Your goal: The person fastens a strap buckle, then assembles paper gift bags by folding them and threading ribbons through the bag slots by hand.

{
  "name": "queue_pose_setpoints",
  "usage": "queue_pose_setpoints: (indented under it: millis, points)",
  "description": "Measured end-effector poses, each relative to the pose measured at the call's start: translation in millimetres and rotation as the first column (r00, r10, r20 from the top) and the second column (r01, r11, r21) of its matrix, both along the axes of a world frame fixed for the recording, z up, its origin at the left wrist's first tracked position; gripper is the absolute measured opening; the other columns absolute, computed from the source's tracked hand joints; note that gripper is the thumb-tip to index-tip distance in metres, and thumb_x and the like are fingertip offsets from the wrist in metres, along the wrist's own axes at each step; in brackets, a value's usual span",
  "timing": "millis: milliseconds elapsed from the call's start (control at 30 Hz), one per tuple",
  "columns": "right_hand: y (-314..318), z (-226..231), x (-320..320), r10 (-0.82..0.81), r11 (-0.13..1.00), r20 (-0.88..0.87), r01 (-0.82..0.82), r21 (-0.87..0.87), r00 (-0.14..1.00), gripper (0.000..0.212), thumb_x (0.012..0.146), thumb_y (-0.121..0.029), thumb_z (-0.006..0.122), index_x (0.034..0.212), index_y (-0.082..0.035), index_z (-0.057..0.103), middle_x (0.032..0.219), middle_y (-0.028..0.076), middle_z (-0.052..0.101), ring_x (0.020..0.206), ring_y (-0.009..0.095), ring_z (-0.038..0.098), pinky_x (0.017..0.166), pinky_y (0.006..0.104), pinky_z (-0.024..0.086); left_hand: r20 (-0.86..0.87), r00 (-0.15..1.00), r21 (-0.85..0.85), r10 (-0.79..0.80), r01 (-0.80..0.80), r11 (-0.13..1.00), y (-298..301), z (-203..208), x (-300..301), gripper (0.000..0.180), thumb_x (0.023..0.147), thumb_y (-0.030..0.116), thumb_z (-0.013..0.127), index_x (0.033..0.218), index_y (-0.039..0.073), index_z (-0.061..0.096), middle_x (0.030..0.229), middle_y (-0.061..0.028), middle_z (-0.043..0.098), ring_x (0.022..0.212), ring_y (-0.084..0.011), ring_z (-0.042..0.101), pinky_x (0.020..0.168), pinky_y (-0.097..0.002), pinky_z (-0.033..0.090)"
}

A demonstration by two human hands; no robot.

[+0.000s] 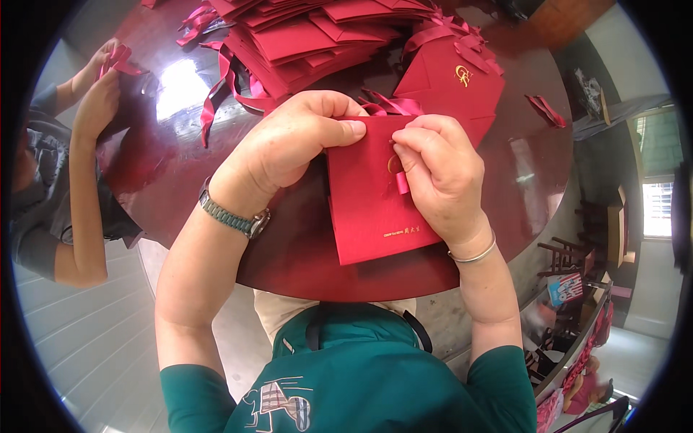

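A red paper gift bag (364,209) with small gold printing lies tilted near the front edge of the round table. My left hand (299,137) is closed on its upper left edge, thumb on the front and fingers behind. My right hand (440,162) pinches at the bag's upper right, where a ribbon (403,182) shows its short pink end below the fingertips. What exactly sits between those fingertips is mostly covered. A loop of red ribbon (397,106) rises behind the bag's top edge.
Stacked red bags (303,43) with trailing ribbons fill the far side of the dark red table (296,270). Another red bag (447,90) with a gold emblem lies just beyond mine. A loose ribbon (545,110) rests at right. At left, another person's hands (101,86) hold a ribbon.
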State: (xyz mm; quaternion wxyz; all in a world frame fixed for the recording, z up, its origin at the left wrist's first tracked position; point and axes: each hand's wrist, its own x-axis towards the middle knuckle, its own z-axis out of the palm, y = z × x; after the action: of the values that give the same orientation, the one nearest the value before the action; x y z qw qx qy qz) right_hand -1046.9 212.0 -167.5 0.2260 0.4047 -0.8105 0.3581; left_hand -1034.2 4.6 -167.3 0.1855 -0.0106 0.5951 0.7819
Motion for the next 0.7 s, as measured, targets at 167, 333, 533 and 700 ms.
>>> queue_pose_setpoints:
  millis: [167, 333, 533, 700]
  points:
    - [0, 8, 1, -0.038, 0.999, 0.084, 0.04, -0.025, 0.996, 0.018, 0.081, 0.005, 0.066, 0.098, -0.002, 0.064, 0.088, 0.011, 0.061, 0.074, 0.022, 0.062, 0.064, 0.0307, 0.05, -0.014, 1.0, 0.063, 0.025, -0.024, 0.998, 5, 1, 2, 0.02, 0.085, 0.005, 0.061, 0.102, -0.005, 0.063, 0.096, -0.0078, 0.065, 0.089, -0.0146, 0.06, 0.084, -0.0265, 0.047]
    - [1, 9, -2, -0.079, 0.991, 0.052, 0.072, 0.113, 0.996, 0.02, 0.084, 0.003, 0.062, 0.104, -0.002, 0.062, 0.087, 0.012, 0.06, 0.077, 0.026, 0.061, 0.068, 0.0326, 0.049, -0.015, 0.998, 0.118, -0.062, 0.063, 0.991, 2, 6, 2, 0.022, 0.083, 0.003, 0.058, 0.104, -0.006, 0.063, 0.096, -0.0072, 0.066, 0.087, -0.012, 0.061, 0.082, -0.0239, 0.047]
    - [3, 12, -5, -0.094, 0.993, 0.148, 0.082, 0.086, 0.985, 0.01, 0.085, 0.002, 0.06, 0.095, -0.001, 0.06, 0.085, 0.012, 0.058, 0.077, 0.027, 0.059, 0.067, 0.0339, 0.048, -0.019, 0.993, 0.066, -0.112, 0.113, 0.991, 4, 6, 2, 0.025, 0.08, 0.003, 0.059, 0.103, -0.005, 0.063, 0.095, -0.0066, 0.066, 0.084, -0.011, 0.061, 0.081, -0.0233, 0.048]
    - [3, 11, -4, -0.104, 0.994, 0.116, 0.098, 0.055, 0.988, 0.007, 0.085, 0.002, 0.059, 0.091, -0.001, 0.057, 0.085, 0.012, 0.058, 0.075, 0.027, 0.058, 0.067, 0.0337, 0.048, 0.004, 0.988, 0.068, -0.156, 0.155, 0.986, 1, 6, 0, 0.025, 0.079, 0.002, 0.059, 0.103, -0.004, 0.064, 0.097, -0.0052, 0.066, 0.087, -0.0118, 0.06, 0.084, -0.0243, 0.046]
